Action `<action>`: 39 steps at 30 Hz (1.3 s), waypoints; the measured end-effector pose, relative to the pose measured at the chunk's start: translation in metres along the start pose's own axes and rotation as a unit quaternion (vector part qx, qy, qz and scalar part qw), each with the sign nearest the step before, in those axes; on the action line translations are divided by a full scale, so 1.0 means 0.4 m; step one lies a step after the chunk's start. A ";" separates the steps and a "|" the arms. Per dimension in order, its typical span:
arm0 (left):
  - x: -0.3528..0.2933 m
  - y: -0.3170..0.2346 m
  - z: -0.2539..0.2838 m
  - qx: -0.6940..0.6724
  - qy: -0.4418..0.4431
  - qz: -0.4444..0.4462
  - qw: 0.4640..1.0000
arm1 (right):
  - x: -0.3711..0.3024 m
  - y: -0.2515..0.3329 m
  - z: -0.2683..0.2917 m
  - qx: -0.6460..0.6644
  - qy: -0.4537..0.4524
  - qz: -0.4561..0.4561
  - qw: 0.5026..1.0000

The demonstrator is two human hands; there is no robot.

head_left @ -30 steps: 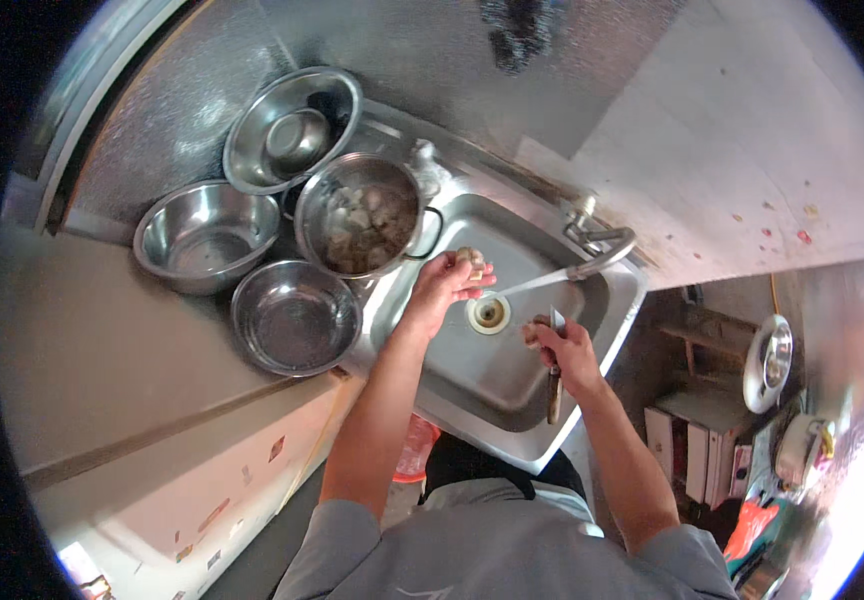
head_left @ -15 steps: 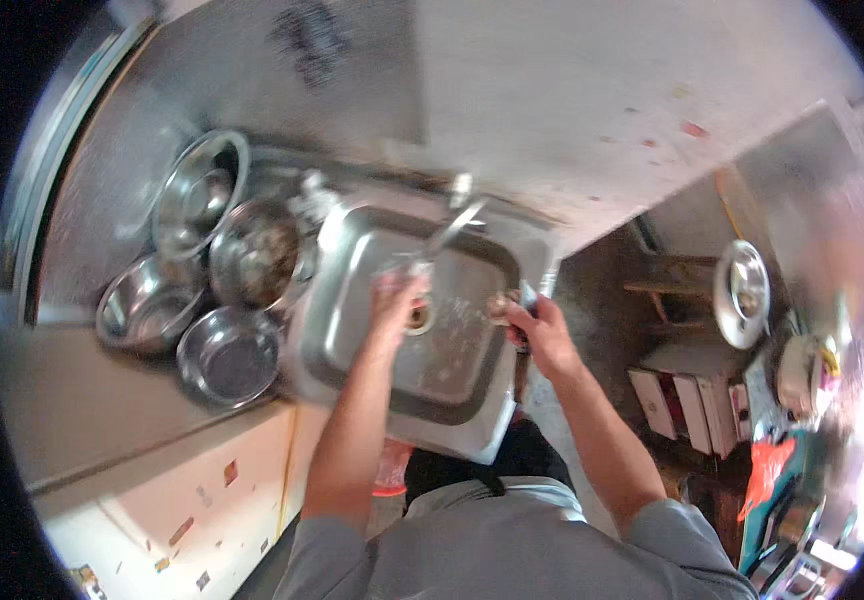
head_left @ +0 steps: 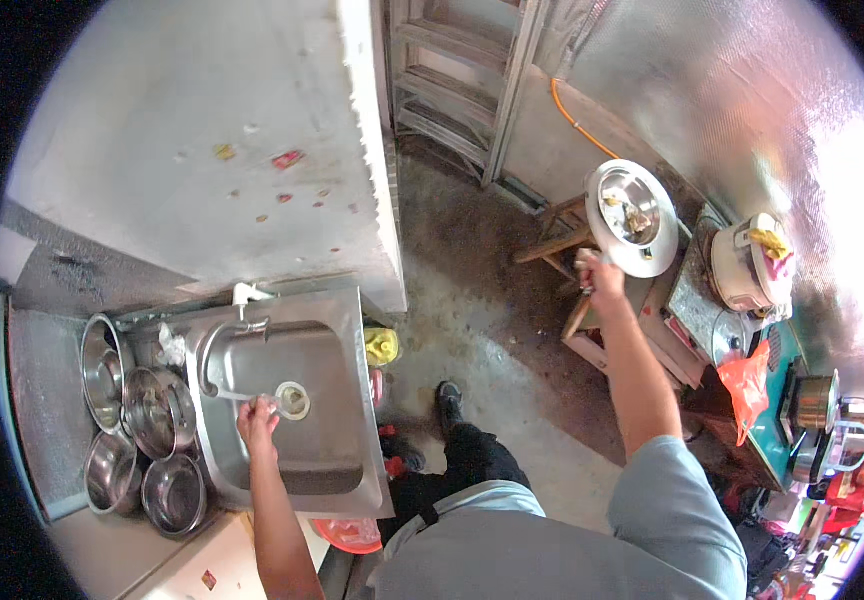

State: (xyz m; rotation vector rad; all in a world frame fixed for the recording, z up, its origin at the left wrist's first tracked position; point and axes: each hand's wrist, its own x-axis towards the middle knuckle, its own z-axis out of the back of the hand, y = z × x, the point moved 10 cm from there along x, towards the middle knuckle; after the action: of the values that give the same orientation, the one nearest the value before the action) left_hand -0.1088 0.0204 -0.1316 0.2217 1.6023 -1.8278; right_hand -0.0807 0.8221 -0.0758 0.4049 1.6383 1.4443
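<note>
My left hand (head_left: 259, 424) is over the left part of a steel sink (head_left: 327, 440), by the drain (head_left: 293, 400), close to the end of a curved faucet (head_left: 214, 350). Its fingers are bunched together; whatever they hold is too small to make out. Out to the right, my right hand (head_left: 604, 280) reaches to the near edge of a white basin (head_left: 654, 262) with a steel bowl (head_left: 632, 190) inside. Pale and brownish scraps (head_left: 636, 218) lie in that bowl. The right fingers are closed, and what is in them cannot be made out.
Several steel bowls (head_left: 174, 495) cluster left of the sink. Behind the floor area leans a ladder (head_left: 452, 90). A wooden stool (head_left: 552, 232), a white cooker (head_left: 747, 265) and an orange-red bag (head_left: 746, 390) are on the right. A red basin (head_left: 350, 535) sits below the sink.
My view has swung right. My right hand has gone from above the sink's right side out to the white basin. The left hand has stayed over the sink near the drain.
</note>
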 end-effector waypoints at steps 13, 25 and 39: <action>-0.010 -0.043 -0.068 -0.118 0.019 -0.045 0.992 | 0.493 -0.013 0.337 -0.113 -0.046 0.050 0.991; -0.092 -0.127 0.013 -0.159 0.001 -0.105 0.982 | -0.741 -0.309 -0.680 -0.161 0.498 -0.041 0.851; -0.080 -0.094 0.096 -0.213 0.068 -0.150 0.963 | -1.241 -0.266 -1.192 -0.323 0.514 0.344 0.716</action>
State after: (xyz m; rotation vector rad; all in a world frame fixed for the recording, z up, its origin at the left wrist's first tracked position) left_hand -0.0953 -0.0028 -0.0750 -0.0994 2.1778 -1.6524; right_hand -0.1449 0.1317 -0.0111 -0.3468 1.6166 3.0649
